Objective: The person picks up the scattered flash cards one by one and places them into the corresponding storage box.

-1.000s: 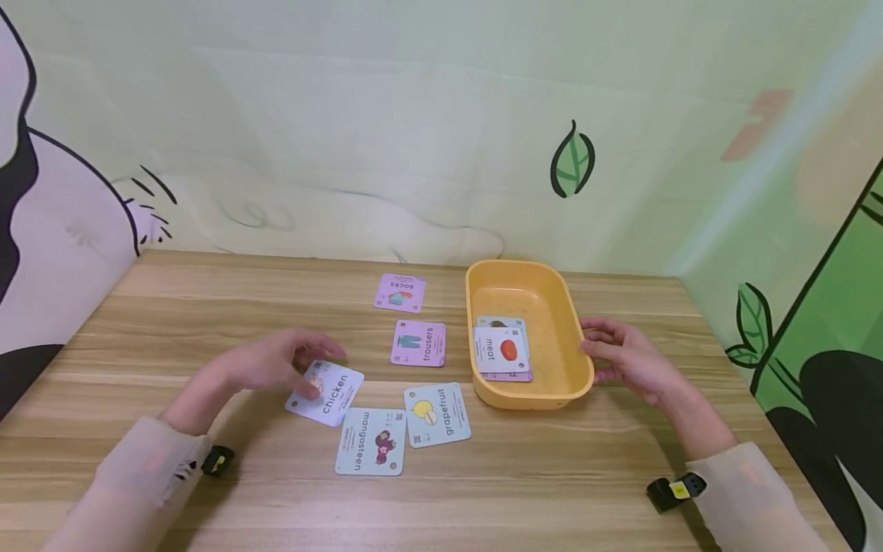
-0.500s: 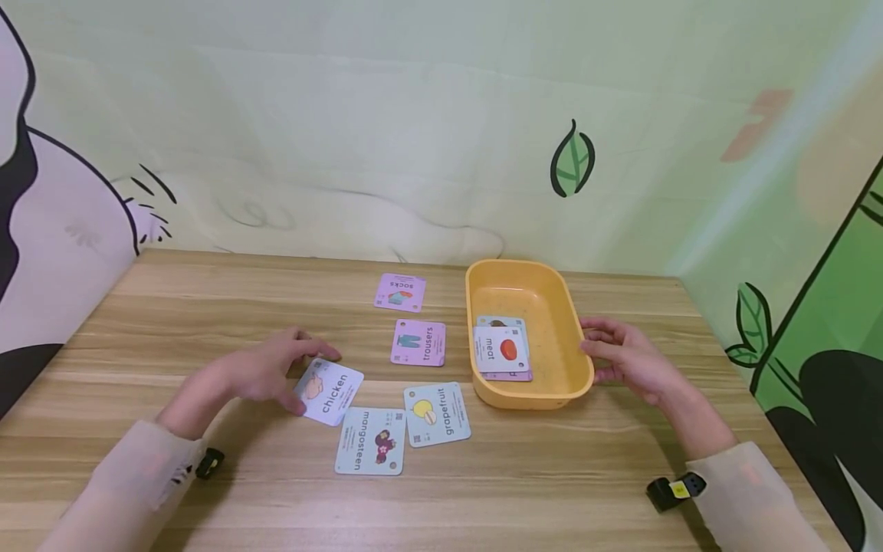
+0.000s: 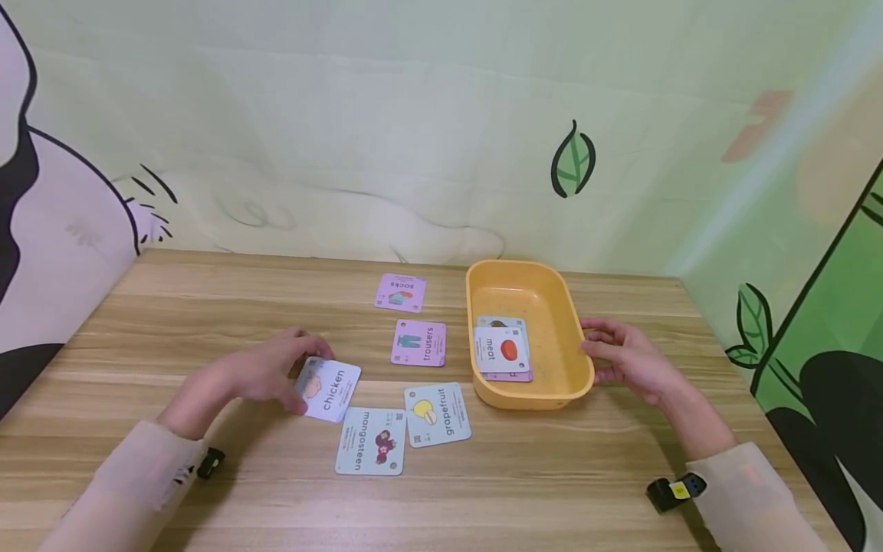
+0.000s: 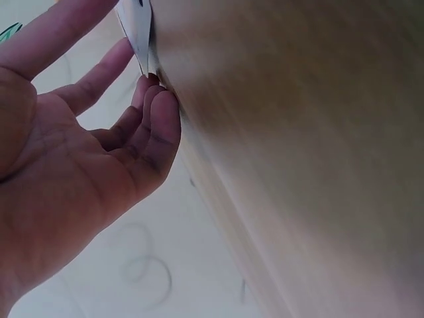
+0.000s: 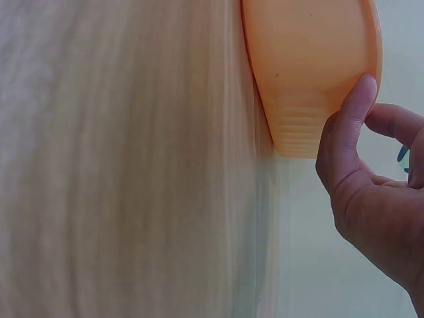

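left hand point(image 3: 265, 372): low over the wooden worktop point(image 3: 207, 307), left of centre; fingers pinching the left edge of the "chicken" card point(image 3: 329, 389), that edge lifted off the wood as seen edge-on in the left wrist view point(image 4: 136, 26); fingertips point(image 4: 159, 99) pressed under and beside the card edge.

"chicken" card: white, tilted, near corner just beside the "mangosteen" card point(image 3: 370, 441); overlap or mere touch cannot be told.

right hand point(image 3: 631, 360): beside the right wall of the yellow tray point(image 3: 579, 345); fingers loosely curled, gripping nothing; thumb tip resting against the tray's outer wall point(image 5: 311, 86) in the right wrist view, remaining fingers apart from it.

yellow tray: rounded oblong, on the worktop right of centre; contents a small stack of cards at its near half, topmost the "meat" card point(image 3: 500, 349), a pink card edge showing beneath.

loose cards on worktop, face up:
- "mangosteen" card, white, nearest the front edge.
- "grapefruit" card point(image 3: 438, 414), white, just right of "mangosteen", near the tray's front left corner.
- "trousers" card point(image 3: 418, 343), pink, behind "grapefruit".
- "socks" card point(image 3: 400, 292), pink, furthest back, apart from "trousers".

wrists: pale sleeves, small black devices with yellow marks below each, left point(image 3: 210, 462), right point(image 3: 676, 491).

surround: printed green and pink backdrop with leaf motif point(image 3: 572, 159).
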Demonstrator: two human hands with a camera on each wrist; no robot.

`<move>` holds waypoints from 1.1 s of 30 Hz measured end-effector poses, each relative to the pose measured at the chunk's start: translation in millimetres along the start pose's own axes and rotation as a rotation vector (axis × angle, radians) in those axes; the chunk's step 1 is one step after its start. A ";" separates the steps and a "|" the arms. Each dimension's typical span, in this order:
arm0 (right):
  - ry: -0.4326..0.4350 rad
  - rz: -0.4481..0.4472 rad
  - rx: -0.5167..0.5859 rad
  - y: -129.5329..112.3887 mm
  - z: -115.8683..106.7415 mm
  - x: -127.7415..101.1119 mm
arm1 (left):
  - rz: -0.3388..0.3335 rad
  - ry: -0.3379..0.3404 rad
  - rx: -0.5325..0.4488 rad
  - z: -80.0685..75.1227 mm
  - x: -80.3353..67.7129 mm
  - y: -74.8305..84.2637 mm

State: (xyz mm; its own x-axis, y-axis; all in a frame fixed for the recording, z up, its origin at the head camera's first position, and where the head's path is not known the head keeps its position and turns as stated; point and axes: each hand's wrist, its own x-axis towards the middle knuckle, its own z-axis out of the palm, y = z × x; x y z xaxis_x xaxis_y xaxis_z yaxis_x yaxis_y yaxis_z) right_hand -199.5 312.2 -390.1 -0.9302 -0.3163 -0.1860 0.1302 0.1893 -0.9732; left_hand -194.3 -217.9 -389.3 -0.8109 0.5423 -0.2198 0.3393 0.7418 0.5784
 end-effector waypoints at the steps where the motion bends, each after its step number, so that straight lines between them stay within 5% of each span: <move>1: -0.001 -0.002 -0.001 0.1 0.0 0.1 | 0.001 0.004 -0.009 0.1 0.4 -0.8; 21: -0.001 0.002 -0.002 -0.3 0.6 0.0 | -0.004 0.072 -0.116 -3.5 4.4 -5.4; 33: 0.002 0.007 -0.003 0.1 0.0 0.7 | 0.050 0.158 -0.185 -10.3 0.4 -7.3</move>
State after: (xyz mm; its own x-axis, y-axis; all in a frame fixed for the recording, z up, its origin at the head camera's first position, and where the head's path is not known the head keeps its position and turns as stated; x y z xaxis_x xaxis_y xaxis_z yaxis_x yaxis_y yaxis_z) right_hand -200.2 312.0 -390.2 -0.9300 -0.3133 -0.1924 0.1355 0.1945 -0.9715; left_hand -202.0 -227.2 -385.6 -0.8646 0.4976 -0.0703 0.2998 0.6229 0.7226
